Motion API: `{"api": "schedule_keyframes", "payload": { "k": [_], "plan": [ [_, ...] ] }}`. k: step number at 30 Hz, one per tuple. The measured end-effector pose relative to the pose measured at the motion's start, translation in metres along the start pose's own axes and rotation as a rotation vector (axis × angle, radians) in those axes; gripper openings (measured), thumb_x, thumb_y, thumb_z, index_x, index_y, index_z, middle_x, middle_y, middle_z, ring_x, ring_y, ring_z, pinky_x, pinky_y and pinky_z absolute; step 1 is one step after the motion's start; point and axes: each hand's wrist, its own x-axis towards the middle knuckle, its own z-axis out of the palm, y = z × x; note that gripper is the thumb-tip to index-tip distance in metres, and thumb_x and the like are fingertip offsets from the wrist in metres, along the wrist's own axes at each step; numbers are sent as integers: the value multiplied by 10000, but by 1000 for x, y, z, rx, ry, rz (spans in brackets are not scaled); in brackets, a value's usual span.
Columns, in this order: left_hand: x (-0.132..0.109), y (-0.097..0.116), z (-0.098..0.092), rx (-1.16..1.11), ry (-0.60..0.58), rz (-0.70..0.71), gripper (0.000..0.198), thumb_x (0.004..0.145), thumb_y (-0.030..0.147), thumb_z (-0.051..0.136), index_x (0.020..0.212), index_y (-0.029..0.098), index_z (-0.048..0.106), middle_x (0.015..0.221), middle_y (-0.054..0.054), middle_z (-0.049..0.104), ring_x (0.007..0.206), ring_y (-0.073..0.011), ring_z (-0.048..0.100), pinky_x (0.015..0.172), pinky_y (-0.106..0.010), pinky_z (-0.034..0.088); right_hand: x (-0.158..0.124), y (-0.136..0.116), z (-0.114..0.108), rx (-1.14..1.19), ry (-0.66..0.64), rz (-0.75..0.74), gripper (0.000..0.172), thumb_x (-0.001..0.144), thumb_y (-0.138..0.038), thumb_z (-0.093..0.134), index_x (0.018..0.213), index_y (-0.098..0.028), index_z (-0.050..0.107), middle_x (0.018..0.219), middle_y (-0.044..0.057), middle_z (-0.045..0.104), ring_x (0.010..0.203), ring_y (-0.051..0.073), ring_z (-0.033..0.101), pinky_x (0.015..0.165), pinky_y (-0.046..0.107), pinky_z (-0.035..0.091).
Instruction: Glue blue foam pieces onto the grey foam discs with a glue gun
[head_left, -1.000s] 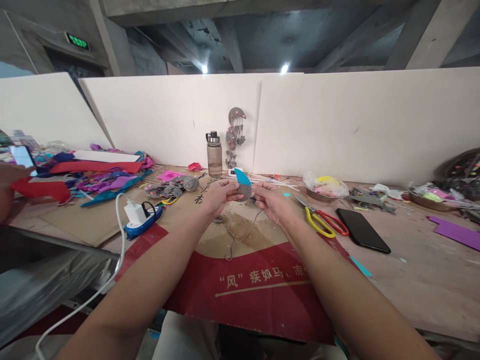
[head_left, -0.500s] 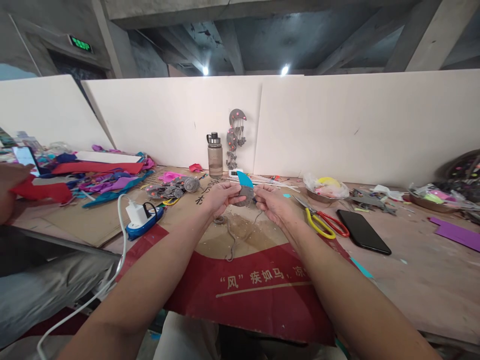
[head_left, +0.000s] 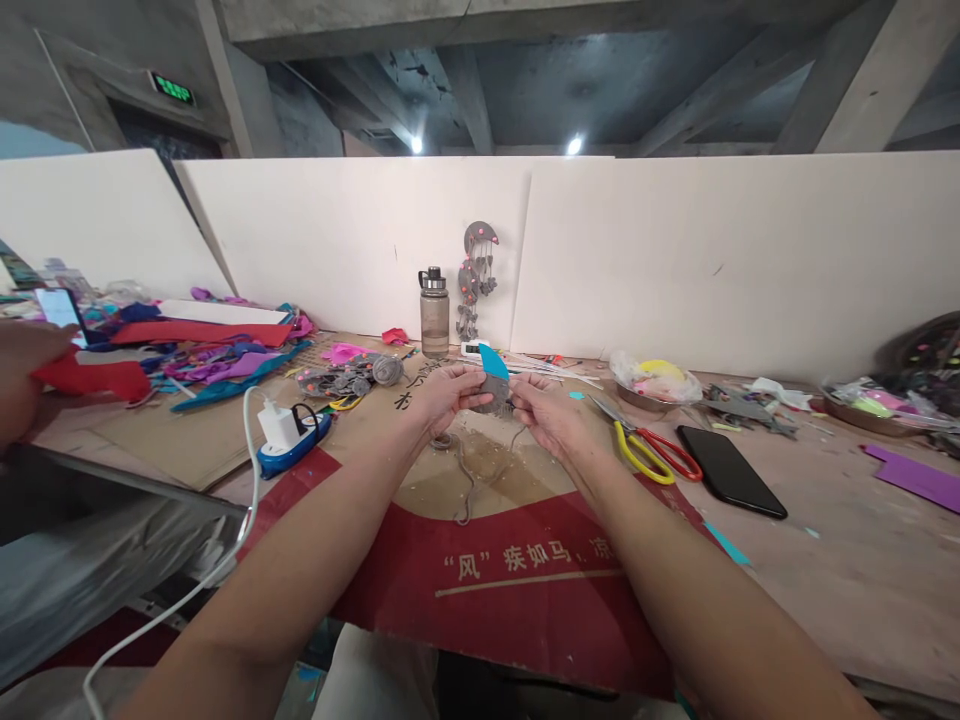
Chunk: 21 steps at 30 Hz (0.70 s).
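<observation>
Both of my hands are raised close together over the sheet of printed cardboard (head_left: pixel 517 640). Between the thumb and fingers of my left hand (head_left: pixel 450 395) is a small grey felt piece (head_left: pixel 493 393) with a pointed blue felt piece (head_left: pixel 493 360) standing up from it. My right hand (head_left: pixel 546 408) is closed in a pinch at the grey piece's right edge; what its fingertips grip is too small to make out. A thin grey cord (head_left: pixel 466 475) trails from beneath the hands and curls on the cardboard.
Right of my hands lie scissors (head_left: pixel 645 450) and a black phone (head_left: pixel 731 470). A water bottle (head_left: pixel 434 315) and a grey hanging ornament (head_left: pixel 480 240) are by the white board. At left are a power strip (head_left: pixel 289 450), felt scraps (head_left: pixel 202 335) and another person's hand (head_left: pixel 30 370).
The view has shifted slightly, so everything sits a little further right and lower. My hands keep the same hold on the felt. The other person's hand at left has moved a little.
</observation>
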Motion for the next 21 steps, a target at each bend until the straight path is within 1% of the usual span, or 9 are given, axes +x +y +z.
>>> {"api": "schedule_keyframes", "payload": {
  "k": [5, 11, 14, 16, 18, 21],
  "plan": [
    [0, -3, 2, -8, 46, 6, 127, 713, 191, 765, 768, 107, 688, 807, -65, 704, 684, -112, 649, 622, -216, 567, -3, 1, 6, -3, 39, -27, 270, 581, -354, 741, 609, -202, 519, 477, -87, 337, 448, 58, 237, 412, 232, 171],
    [-3, 0, 6, -21, 12, -4, 133, 718, 213, 747, 785, 114, 687, 840, -79, 709, 669, -115, 636, 575, -213, 563, -5, 0, 9, 21, 6, -40, 292, 595, -363, 739, 611, -210, 491, 500, -94, 312, 446, 56, 222, 416, 229, 173],
    [-4, -1, 10, 10, 24, 12, 146, 730, 218, 743, 778, 107, 660, 807, -71, 685, 659, -102, 619, 573, -203, 556, -5, 0, 10, 20, 32, -19, 273, 586, -351, 729, 612, -212, 496, 494, -95, 319, 444, 61, 230, 430, 238, 173],
    [-5, -4, 12, 76, 69, 40, 180, 734, 238, 747, 787, 115, 626, 769, -53, 660, 644, -101, 605, 568, -217, 557, -5, 2, 10, 1, 76, -8, 248, 585, -345, 708, 606, -214, 499, 488, -91, 345, 441, 65, 243, 439, 245, 171],
    [-4, -8, 13, 177, 150, 90, 230, 736, 279, 749, 811, 137, 583, 743, -30, 629, 628, -109, 592, 548, -247, 559, -4, 5, 9, -24, 121, -13, 226, 596, -348, 678, 600, -215, 495, 488, -87, 364, 440, 67, 250, 444, 249, 173],
    [-5, -15, 14, 397, 266, 201, 261, 757, 343, 721, 828, 169, 541, 762, -15, 597, 640, -128, 584, 532, -282, 555, -3, 9, 8, -39, 192, -23, 222, 604, -346, 649, 584, -219, 468, 483, -87, 351, 439, 66, 235, 440, 249, 179]
  ]
}}
